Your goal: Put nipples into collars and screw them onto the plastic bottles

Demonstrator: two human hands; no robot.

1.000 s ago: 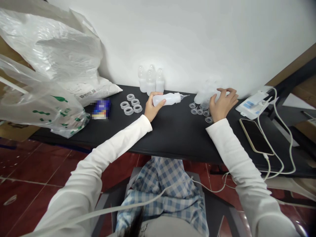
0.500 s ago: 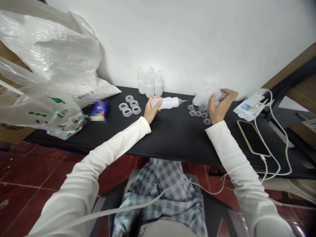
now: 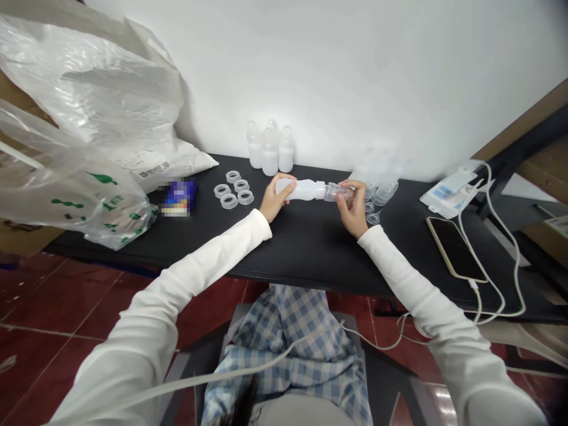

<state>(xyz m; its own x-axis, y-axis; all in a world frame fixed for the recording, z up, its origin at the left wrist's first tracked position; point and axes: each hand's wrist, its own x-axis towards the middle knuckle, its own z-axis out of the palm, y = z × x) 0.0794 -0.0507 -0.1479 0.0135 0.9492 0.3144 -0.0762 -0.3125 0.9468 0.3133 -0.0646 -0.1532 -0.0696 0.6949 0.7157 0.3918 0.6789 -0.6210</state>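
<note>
My left hand (image 3: 276,198) is wrapped round the base of a white baby bottle (image 3: 304,189), which lies level above the table with its neck to the right. A clear domed bottle cap (image 3: 332,193) is in the fingers of my right hand (image 3: 354,207), its open end at the bottle's neck. The nipple on the bottle is now covered by the cap. Several more clear caps (image 3: 377,174) stand behind my right hand. Near its wrist lie clear nipples (image 3: 373,218), partly hidden by the hand.
Capped bottles (image 3: 269,151) stand against the wall. Several clear rings (image 3: 228,201) lie left of my left hand, beside a blue packet (image 3: 181,197). Plastic bags (image 3: 110,195) crowd the left end. At right are a phone (image 3: 455,248), a cable and a white case (image 3: 448,192).
My right hand has come left from the group of caps with one cap and brought it over the bottle's nipple. My left hand and the bottle have shifted slightly right and down.
</note>
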